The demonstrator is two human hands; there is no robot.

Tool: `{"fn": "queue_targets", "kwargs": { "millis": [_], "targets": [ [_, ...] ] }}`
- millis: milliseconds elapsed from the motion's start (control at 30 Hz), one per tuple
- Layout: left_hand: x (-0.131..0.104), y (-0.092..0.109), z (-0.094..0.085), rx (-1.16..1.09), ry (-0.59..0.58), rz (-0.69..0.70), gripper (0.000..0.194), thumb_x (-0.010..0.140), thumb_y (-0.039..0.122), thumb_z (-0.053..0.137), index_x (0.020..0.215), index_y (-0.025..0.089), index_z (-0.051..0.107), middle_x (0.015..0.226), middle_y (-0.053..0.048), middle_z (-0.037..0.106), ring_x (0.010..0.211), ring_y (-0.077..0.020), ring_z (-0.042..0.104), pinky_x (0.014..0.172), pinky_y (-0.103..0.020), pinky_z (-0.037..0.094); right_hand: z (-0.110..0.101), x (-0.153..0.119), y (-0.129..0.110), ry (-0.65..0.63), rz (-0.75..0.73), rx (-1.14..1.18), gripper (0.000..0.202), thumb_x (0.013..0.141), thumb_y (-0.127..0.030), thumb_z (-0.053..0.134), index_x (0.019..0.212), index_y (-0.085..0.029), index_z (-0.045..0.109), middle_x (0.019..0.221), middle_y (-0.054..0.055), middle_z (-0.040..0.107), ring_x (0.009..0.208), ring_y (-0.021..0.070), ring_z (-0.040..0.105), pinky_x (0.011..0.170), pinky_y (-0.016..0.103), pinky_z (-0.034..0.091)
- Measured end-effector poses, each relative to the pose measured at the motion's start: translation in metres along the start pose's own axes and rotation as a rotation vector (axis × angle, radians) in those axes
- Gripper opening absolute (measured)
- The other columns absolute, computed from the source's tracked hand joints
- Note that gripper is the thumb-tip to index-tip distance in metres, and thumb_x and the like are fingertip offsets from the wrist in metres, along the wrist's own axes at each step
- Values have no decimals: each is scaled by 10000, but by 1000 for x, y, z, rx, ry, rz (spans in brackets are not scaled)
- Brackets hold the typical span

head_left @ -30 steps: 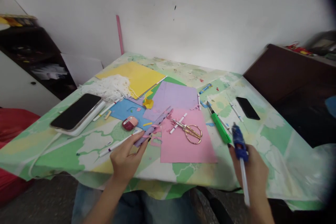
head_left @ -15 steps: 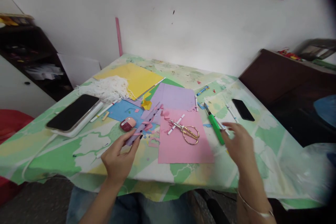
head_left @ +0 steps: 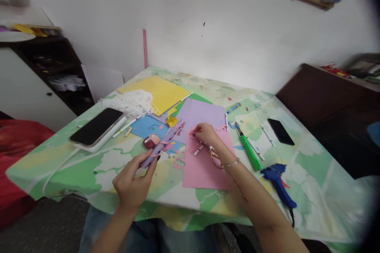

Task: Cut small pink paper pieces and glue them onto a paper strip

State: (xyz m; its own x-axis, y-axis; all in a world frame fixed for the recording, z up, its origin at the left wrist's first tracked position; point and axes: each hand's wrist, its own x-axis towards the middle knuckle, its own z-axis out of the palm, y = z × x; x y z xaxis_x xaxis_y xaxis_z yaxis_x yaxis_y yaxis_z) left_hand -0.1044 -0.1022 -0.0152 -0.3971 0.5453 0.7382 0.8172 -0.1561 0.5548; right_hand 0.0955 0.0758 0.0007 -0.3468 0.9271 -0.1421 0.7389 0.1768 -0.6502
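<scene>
My left hand (head_left: pixel 133 180) is closed around the lower end of a slim purple paper strip (head_left: pixel 163 144) with dark dots and pink paper curls on it. It tilts up towards the right above the table. Over the pink sheet (head_left: pixel 204 176), the fingers of my right hand (head_left: pixel 206 135) pinch a small curled piece of pink paper (head_left: pixel 190 134). Under my right wrist lie the gold-handled scissors (head_left: pixel 214 158), mostly hidden. A white marker (head_left: pixel 198 150) sticks out beside them. Between the hands rests a cut-out pink paper letter (head_left: pixel 179 163).
To the right lie a green utility knife (head_left: pixel 249 152), a blue glue gun (head_left: pixel 279 185) and a black phone (head_left: pixel 280 131). On the left are another phone (head_left: pixel 97 128), white yarn (head_left: pixel 133 102) and yellow paper (head_left: pixel 160 91). A dark red case (head_left: pixel 151 141) sits near my left hand.
My right hand has moved left from beside the utility knife to the pink sheet, and its fingers have closed on pink paper. The glue gun is now visible. My left hand still holds the strip.
</scene>
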Motion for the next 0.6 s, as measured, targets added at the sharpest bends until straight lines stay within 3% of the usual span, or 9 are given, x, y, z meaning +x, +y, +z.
{"fn": "queue_targets", "kwargs": {
  "millis": [133, 267, 400, 467, 600],
  "targets": [
    [4, 4, 0, -5, -11, 82, 171, 743, 191, 672, 914, 190, 675, 810, -17, 725, 671, -146, 675, 682, -232, 528, -6, 2, 2, 6, -22, 126, 268, 893, -332, 512, 1093, -163, 568, 1111, 61, 580, 930, 184, 587, 791, 371, 506],
    [8, 7, 1, -24, -24, 196, 186, 742, 138, 669, 923, 176, 659, 819, -24, 723, 705, -147, 681, 716, -230, 528, -30, -4, -2, 132, -100, 317, 145, 816, -280, 590, 809, -136, 606, 812, 36, 654, 773, 154, 618, 740, 314, 499],
    [9, 10, 6, -52, -12, 331, 228, 730, 86, 669, 944, 160, 643, 829, -38, 724, 745, -155, 683, 759, -238, 524, -57, -29, -23, 255, -205, 493, 121, 733, -269, 632, 757, -167, 573, 748, 26, 665, 692, 136, 620, 693, 307, 489],
    [9, 12, 10, -69, -12, 373, 243, 728, 77, 668, 955, 158, 638, 834, -40, 725, 746, -155, 685, 770, -238, 523, -63, -47, -40, 197, -365, 593, 111, 724, -257, 649, 760, -172, 587, 777, 35, 671, 687, 137, 615, 671, 309, 487],
    [6, 18, 13, -89, -45, 383, 246, 740, 85, 658, 974, 160, 634, 845, -41, 727, 765, -156, 688, 784, -237, 523, -62, -75, -69, 50, -592, 244, 31, 746, -174, 630, 758, -198, 646, 802, 15, 674, 803, 149, 600, 775, 326, 468]
  ]
}}
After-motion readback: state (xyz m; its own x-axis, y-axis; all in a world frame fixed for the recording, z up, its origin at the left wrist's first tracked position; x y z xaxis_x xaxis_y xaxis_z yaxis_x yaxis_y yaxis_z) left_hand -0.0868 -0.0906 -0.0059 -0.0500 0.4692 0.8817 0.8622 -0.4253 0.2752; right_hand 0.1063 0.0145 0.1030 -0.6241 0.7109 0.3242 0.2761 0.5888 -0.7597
